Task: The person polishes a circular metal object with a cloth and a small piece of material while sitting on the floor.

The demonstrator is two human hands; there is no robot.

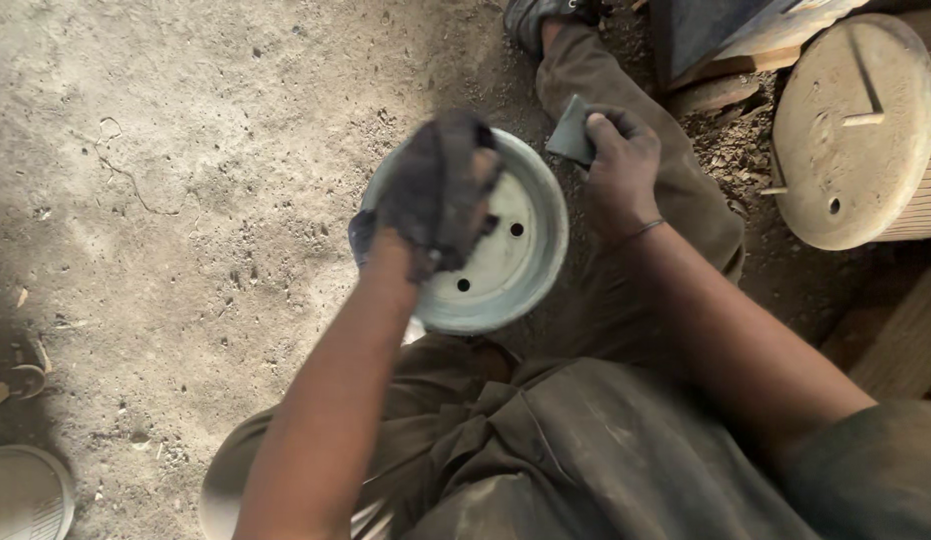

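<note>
The fingers of the left hand point(440, 190) are curled shut around a dark, grimy rag point(425, 215), which is pressed over the upper left part of a round metal dish point(520, 265); the hand is blurred, so finer detail cannot be told. The fingers of the right hand point(617, 165) are closed on a small flat grey piece point(570, 135), seemingly abrasive sheet, held just beside the dish's right rim. The dish is pale grey, shallow, with small holes seen in its base, and is propped against the person's lap, above the dusty trousers point(585, 450). A thin band is worn at the right wrist. Bare, sandy ground point(185, 150) is spread to the left. At upper right a round, dusty wooden disc point(850, 140) is seen, well apart from the hands, and a pale round rim point(25, 495) is cut off at the lower left corner
</note>
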